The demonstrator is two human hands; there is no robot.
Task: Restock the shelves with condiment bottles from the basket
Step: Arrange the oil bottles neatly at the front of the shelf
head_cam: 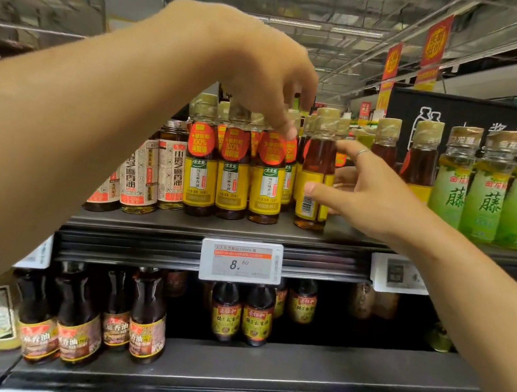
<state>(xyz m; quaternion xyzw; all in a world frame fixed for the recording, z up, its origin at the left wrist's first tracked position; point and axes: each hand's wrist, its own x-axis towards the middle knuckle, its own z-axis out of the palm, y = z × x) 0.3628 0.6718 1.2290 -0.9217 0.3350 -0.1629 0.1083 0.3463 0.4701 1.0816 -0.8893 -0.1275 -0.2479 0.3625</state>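
Both forearms reach up from the lower corners toward the upper shelf (278, 232). At the top, the left hand (262, 72) hangs over a row of yellow-labelled sesame oil bottles (234, 172), its fingers (288, 130) curled down and pinching the neck of the third front bottle (268, 180), which stands upright on the shelf. Just to the right, the right hand (368, 195) reaches in with loosely spread fingers, a ring on one of them; its thumb lies against the label of a bottle turned barcode-out (316, 171), and the other fingers pass behind that bottle, so whether they truly grip it cannot be told. More bottles of the same kind stand packed behind these two. To the left stand white-labelled sesame oil bottles (153, 173), some leaning. To the right, past a gap in the front row, stand green-labelled bottles (485, 196). An electronic price tag (240, 262) reading 8.50 is clipped to the shelf edge. On the lower shelf (290, 378) stand dark bottles with red and gold labels (81, 320) and smaller dark bottles (242, 314) set farther back. No basket is in view
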